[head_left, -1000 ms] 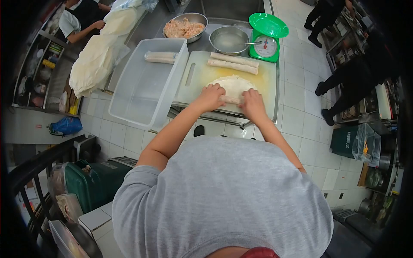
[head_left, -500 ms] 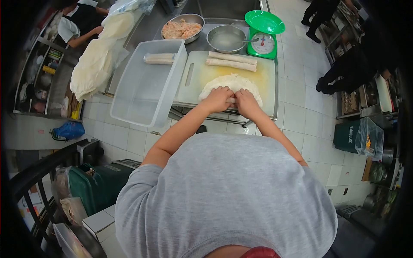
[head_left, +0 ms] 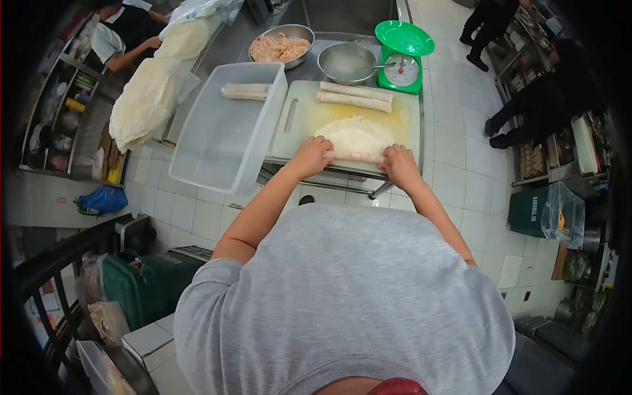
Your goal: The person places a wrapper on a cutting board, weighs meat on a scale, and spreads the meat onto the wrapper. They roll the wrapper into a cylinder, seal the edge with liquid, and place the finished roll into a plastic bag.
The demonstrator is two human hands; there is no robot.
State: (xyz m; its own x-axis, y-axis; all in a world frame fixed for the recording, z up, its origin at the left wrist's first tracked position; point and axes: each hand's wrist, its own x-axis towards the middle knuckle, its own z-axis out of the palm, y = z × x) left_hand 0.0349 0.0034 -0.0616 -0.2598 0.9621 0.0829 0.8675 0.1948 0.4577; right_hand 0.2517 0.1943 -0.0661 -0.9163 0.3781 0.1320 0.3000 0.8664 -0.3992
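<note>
A round, pale wrapper sheet [head_left: 355, 135] lies on the white cutting board [head_left: 408, 125]. Along its near edge runs a partly wrapped, pinkish filled roll [head_left: 357, 157]. My left hand [head_left: 311, 157] is closed on the roll's left end, and my right hand [head_left: 401, 164] grips the right end. Farther up the board, two finished rolls [head_left: 354, 100] lie side by side. To the left, a clear plastic tub [head_left: 217, 131] holds a few wrapped rolls [head_left: 245, 91] near its far end.
Behind the board stand a bowl of minced filling [head_left: 280, 47], a metal bowl with liquid [head_left: 347, 64] and a green scale [head_left: 403, 70]. Stacked wrapper sheets [head_left: 148, 99] lie at left. One person [head_left: 125, 39] works at far left; dark-clothed people [head_left: 533, 99] are at right.
My hands have moved apart, from the middle of the roll out to its two ends. The roll now shows between them along the wrapper's near edge.
</note>
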